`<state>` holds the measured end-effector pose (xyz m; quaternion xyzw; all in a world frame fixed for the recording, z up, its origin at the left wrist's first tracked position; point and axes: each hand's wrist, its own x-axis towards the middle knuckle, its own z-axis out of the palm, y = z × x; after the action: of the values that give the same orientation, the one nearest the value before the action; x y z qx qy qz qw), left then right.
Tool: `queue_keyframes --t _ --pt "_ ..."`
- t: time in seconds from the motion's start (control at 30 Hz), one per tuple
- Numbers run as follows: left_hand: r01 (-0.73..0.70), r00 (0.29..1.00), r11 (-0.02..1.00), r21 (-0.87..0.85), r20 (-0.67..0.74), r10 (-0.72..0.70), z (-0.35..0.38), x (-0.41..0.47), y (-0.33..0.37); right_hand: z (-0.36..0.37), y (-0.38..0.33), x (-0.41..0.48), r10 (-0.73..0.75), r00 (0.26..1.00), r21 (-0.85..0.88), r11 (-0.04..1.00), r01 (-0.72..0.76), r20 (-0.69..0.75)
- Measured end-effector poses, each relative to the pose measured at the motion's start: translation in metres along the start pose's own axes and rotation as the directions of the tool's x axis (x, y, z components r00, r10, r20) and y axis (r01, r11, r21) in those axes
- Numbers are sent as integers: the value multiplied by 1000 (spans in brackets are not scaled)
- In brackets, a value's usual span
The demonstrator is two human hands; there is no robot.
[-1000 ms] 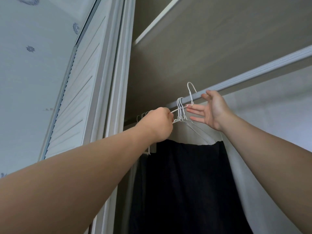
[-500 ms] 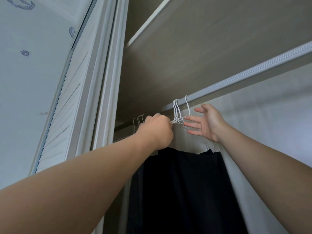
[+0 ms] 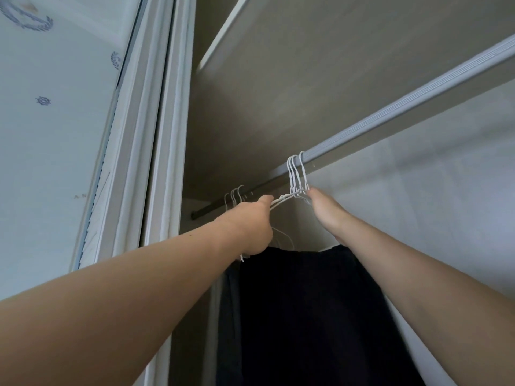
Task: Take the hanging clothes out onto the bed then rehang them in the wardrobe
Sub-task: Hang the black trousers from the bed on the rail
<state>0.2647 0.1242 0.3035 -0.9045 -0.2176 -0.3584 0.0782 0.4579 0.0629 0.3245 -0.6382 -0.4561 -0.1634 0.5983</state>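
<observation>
A bunch of white wire hangers [image 3: 296, 174] hooks over the grey wardrobe rail [image 3: 390, 118]. A black garment [image 3: 301, 302] hangs below them, its top hidden behind my wrists. My left hand [image 3: 253, 227] reaches up and grips the left shoulder wires of these hangers in a fist. From the right, my right hand [image 3: 328, 213] comes in edge-on, its straight fingertips touching the hanger necks just under the hooks. Its palm is hidden.
More white hanger hooks [image 3: 235, 196] sit further left on the rail, behind my left hand. A shelf board [image 3: 306, 65] runs close above the rail. The white louvred wardrobe door [image 3: 125, 151] stands at the left. Pale fabric [image 3: 418, 190] hangs to the right.
One hanger hook that stood above the rail now sits on it with the others. My right hand turned from an open palm and moved its fingertips in to the hanger necks.
</observation>
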Motion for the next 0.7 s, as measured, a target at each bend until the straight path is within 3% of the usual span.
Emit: queue_keyframes --t 0.57,0.7 --pt "7 999 949 316 34 -19 -5 -25 20 14 -3 -5 72 996 68 995 -75 47" --pt "-54 996 892 449 -41 81 -23 -45 22 5 -11 -32 7 999 43 999 -9 41"
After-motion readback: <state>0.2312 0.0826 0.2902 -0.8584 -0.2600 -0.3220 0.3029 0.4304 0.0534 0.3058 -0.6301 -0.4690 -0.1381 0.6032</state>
